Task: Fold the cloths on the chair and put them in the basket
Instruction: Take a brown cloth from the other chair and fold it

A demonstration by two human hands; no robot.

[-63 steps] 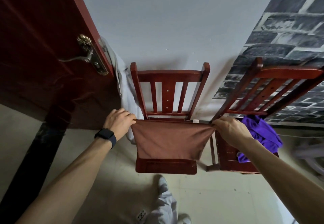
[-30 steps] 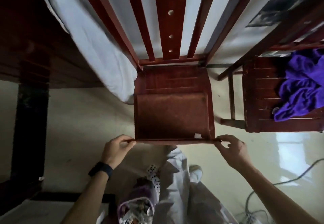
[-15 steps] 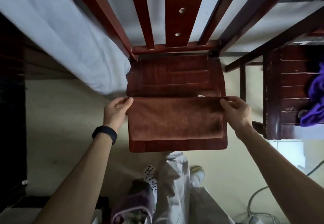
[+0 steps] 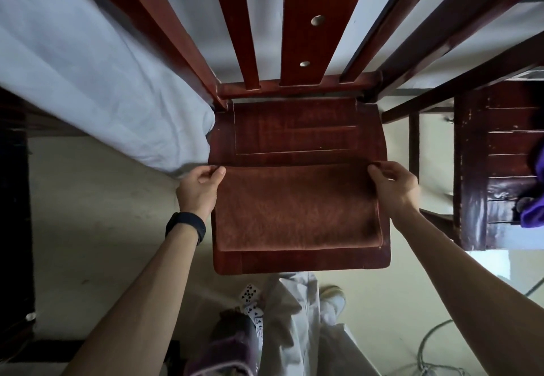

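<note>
A brown cloth [image 4: 297, 207] lies folded in a flat rectangle on the front half of the red wooden chair seat [image 4: 294, 131]. My left hand [image 4: 200, 188] pinches its far left corner. My right hand [image 4: 393, 185] pinches the far right corner. A purple cloth [image 4: 534, 210] lies crumpled on a second chair [image 4: 494, 145] at the right edge, mostly cut off by the frame. No basket is in view.
A white sheet [image 4: 97, 81] hangs to the left of the chair, against a dark door. My legs and a foot [image 4: 297, 325] stand on the tiled floor just below the seat. A grey cable [image 4: 432, 349] lies on the floor at the lower right.
The cloth was held up stretched, then laid on the seat. Both hands carried its near edge away from me over the rest, folding it in half. The view moved closer to the seat.
</note>
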